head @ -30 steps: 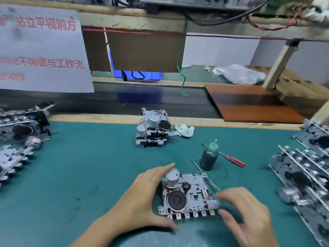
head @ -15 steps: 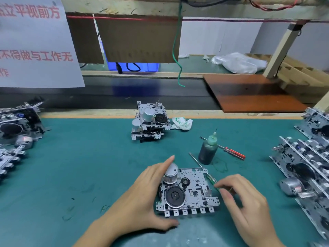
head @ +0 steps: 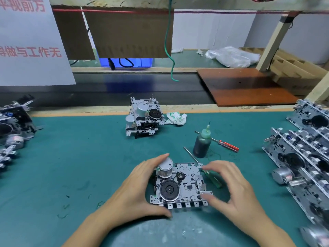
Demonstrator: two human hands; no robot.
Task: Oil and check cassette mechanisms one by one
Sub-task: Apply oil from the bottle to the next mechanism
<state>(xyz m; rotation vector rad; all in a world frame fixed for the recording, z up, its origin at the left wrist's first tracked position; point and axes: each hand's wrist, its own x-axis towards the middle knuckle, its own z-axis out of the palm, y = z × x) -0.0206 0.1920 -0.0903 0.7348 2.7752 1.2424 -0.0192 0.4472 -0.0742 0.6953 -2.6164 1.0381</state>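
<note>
A metal cassette mechanism [head: 185,186] with a silver motor and a black flywheel lies flat on the green mat [head: 80,166] in front of me. My left hand [head: 137,189] holds its left side, with fingers up by the motor and the thumb at the front edge. My right hand [head: 235,191] spans the right side, with fingertips at the far corner and the thumb at the near corner. A dark oil bottle [head: 202,145] with a needle tip stands just behind the mechanism. A green-handled screwdriver [head: 214,180] lies under my right fingers.
A stack of mechanisms [head: 144,118] and a crumpled rag [head: 176,118] sit at the mat's far edge. A red-handled screwdriver [head: 228,145] lies behind the bottle. Rows of mechanisms [head: 302,157] fill the right side and more mechanisms [head: 12,132] the left. A dark conveyor belt [head: 124,93] runs beyond.
My right hand has moved left from beside the green-handled screwdriver onto the mechanism's right edge. My left hand keeps its hold. The view has tilted down.
</note>
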